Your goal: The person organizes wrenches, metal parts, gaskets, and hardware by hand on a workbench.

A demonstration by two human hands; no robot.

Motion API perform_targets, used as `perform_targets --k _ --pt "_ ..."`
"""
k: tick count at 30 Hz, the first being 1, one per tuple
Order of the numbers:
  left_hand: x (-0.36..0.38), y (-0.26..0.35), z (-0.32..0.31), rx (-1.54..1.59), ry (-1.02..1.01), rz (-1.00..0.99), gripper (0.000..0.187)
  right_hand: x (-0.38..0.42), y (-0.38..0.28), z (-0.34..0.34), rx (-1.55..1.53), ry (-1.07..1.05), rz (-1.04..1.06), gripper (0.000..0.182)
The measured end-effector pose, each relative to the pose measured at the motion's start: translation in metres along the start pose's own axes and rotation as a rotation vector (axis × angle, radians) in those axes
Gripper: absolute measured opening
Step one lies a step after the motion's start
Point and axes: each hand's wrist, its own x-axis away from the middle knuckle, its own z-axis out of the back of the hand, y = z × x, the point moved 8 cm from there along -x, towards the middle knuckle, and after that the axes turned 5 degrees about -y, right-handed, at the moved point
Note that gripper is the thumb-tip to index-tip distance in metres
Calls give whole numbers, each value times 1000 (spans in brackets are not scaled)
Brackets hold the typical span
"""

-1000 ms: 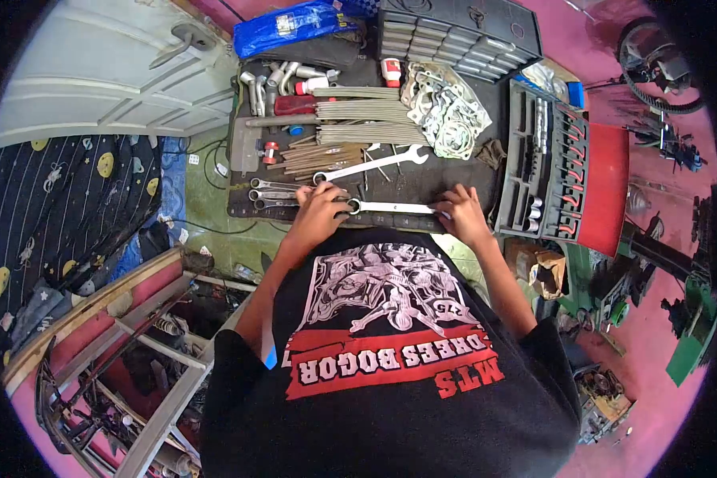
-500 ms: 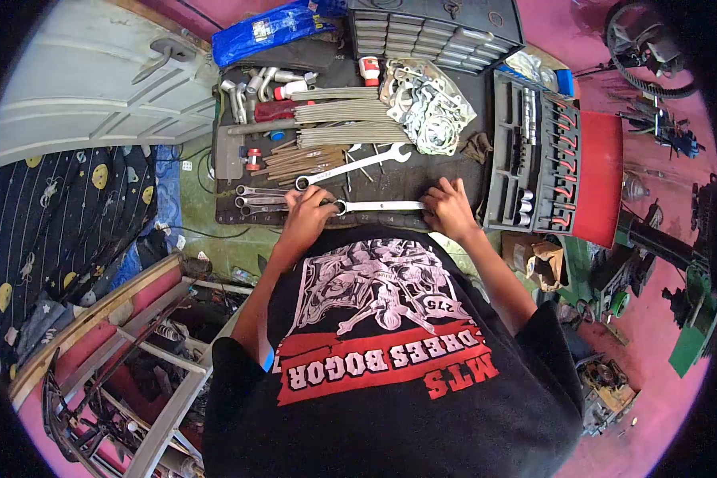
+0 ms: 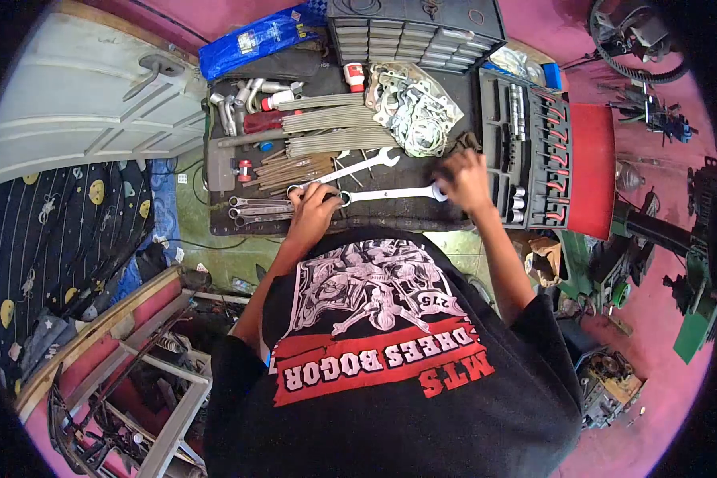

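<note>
My left hand [image 3: 314, 213] is closed at the ring end of a long combination wrench [image 3: 390, 193], which lies crosswise near the front of the dark mat. My right hand [image 3: 468, 185] is just above the wrench's open-jaw end, its fingers dark and smeared by motion, so I cannot tell what they hold. Right behind that hand is a crumpled brown rag [image 3: 467, 142]. A second large combination wrench [image 3: 350, 170] lies slanted beyond the first. Several smaller wrenches [image 3: 251, 210] lie left of my left hand.
Bundles of thin rods [image 3: 330, 131], a pile of gaskets [image 3: 422, 119] and a small-parts drawer cabinet [image 3: 414, 36] fill the back. An open socket set case [image 3: 526, 151] borders the right side. Socket handles [image 3: 251, 94] lie at the back left.
My right hand has come off the wrench's open end and moved up toward the rag. The wrench's jaw now shows. My left hand stays at the ring end. The view has shifted slightly.
</note>
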Motion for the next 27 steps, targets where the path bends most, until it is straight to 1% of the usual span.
perform_targets --k 2,4,6,8,9,11,15,17,18,20,21,23,24,25,27 --pt "0 0 3 49 -6 28 11 -6 33 17 152 181 -207 22" --pt "0 -2 1 57 -19 23 10 -12 58 24 170 211 -335 20" --pt "-1 -5 0 61 -28 15 10 -18 70 22 162 208 -364 23" --pt "-2 -7 -2 22 -69 12 10 -26 75 19 340 161 -394 26" --pt "-1 -8 -3 22 -68 14 10 -29 75 20 340 160 -392 26" --pt "-2 -9 -4 48 -69 -4 11 -34 80 15 415 45 -473 30" --pt "0 -9 -4 29 -55 -2 11 -36 75 19 390 125 -432 34" --pt "2 -12 -5 94 -44 36 10 -31 73 22 179 183 -383 33" --pt "2 -11 -6 95 -45 39 10 -29 69 27 179 180 -381 33" --pt "3 -11 -4 102 -19 33 9 -23 64 31 37 138 -418 32" --pt "3 -12 -5 104 -18 35 9 -18 54 35 38 137 -417 32" --pt "4 -12 -5 92 4 31 9 -6 25 47 80 223 -333 33" --pt "4 -13 -7 95 3 34 9 2 10 44 109 354 -210 35" --pt "5 -14 -9 119 12 44 10 13 -19 28 98 211 -101 38" --pt "6 -14 -9 135 28 62 10 25 -49 8 38 153 14 39"
